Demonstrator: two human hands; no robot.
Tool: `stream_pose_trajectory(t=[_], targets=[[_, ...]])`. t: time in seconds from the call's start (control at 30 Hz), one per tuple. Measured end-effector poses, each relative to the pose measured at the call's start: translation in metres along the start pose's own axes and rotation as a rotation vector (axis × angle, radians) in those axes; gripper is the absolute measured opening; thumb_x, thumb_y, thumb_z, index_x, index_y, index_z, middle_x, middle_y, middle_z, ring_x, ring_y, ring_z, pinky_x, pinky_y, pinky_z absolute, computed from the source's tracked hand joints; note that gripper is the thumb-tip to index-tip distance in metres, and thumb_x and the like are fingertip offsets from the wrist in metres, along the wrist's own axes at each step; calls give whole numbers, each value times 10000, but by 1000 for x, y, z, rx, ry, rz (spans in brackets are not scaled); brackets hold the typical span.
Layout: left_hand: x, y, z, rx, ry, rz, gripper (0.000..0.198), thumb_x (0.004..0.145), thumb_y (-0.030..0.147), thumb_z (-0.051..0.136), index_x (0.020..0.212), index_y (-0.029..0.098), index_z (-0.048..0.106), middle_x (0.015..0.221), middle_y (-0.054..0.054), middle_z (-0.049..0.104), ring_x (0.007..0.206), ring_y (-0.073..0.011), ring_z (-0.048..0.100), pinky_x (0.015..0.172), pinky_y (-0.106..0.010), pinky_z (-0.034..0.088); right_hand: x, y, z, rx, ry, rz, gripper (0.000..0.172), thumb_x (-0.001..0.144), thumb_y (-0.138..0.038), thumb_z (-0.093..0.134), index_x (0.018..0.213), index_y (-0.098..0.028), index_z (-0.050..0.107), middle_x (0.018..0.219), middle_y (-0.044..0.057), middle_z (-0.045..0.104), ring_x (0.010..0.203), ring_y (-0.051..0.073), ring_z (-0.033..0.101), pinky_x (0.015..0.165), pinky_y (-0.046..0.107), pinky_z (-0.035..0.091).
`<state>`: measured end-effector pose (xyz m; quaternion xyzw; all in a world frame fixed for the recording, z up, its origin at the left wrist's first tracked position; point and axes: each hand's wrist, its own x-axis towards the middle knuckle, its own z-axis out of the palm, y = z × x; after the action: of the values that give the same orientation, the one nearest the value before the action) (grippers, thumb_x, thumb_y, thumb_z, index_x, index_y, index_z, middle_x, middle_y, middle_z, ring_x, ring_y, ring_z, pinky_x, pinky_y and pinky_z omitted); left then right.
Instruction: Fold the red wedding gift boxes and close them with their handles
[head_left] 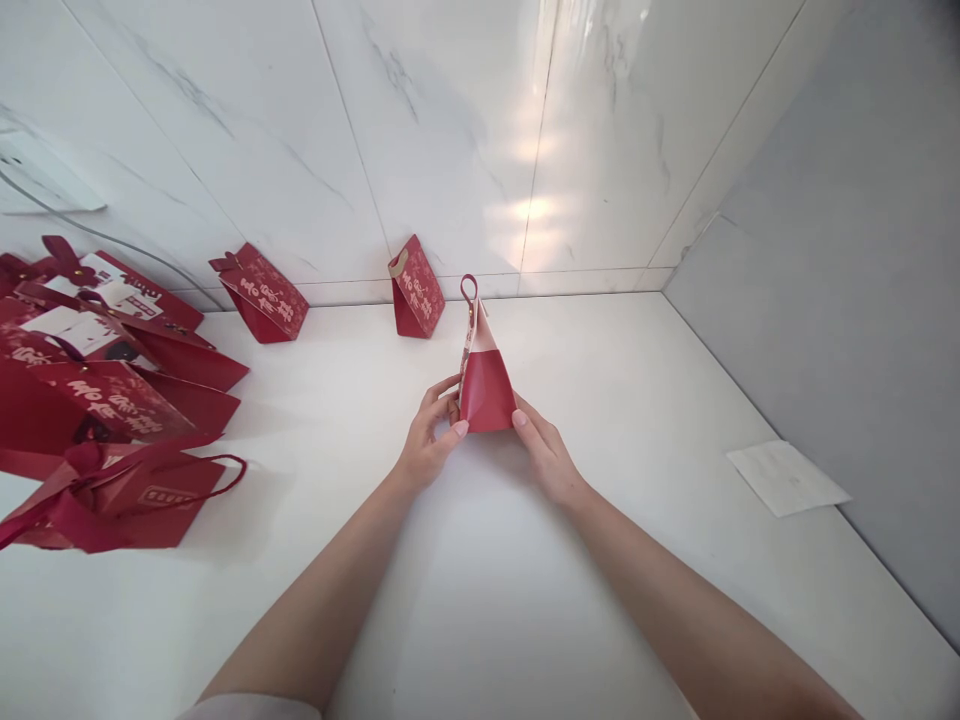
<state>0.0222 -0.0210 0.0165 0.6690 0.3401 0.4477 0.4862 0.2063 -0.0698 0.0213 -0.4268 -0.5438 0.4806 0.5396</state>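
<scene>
A red and cream triangular gift box (489, 390) with a red loop at its top stands upright on the white table (480, 580). My left hand (433, 432) grips its lower left side, thumb at the near bottom corner and fingers round the printed face. At the lower right corner my right hand (546, 450) holds the box with the thumb in front; its other fingers are mostly hidden. The box's plain red side faces me.
Two red printed boxes (417, 288) (266, 293) stand by the marble wall (450, 130). Several red boxes (127, 400) crowd the far left, with a red bag (161, 497) in front. A white paper (787, 477) lies at right by the grey panel (847, 280).
</scene>
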Motion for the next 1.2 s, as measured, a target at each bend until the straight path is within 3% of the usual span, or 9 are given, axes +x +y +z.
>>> stream_pose_trajectory(t=[1.2], targets=[[0,3,2,-6,22,-11,269,843,428,594,754,174,598,1427,-92,426,1288,-305,461,1012,-428,439,1,1,0,-20,4,-25,485,968,-512,420,1422,-343,441,1480,-33,450,1395,236,378,1167,443,309]])
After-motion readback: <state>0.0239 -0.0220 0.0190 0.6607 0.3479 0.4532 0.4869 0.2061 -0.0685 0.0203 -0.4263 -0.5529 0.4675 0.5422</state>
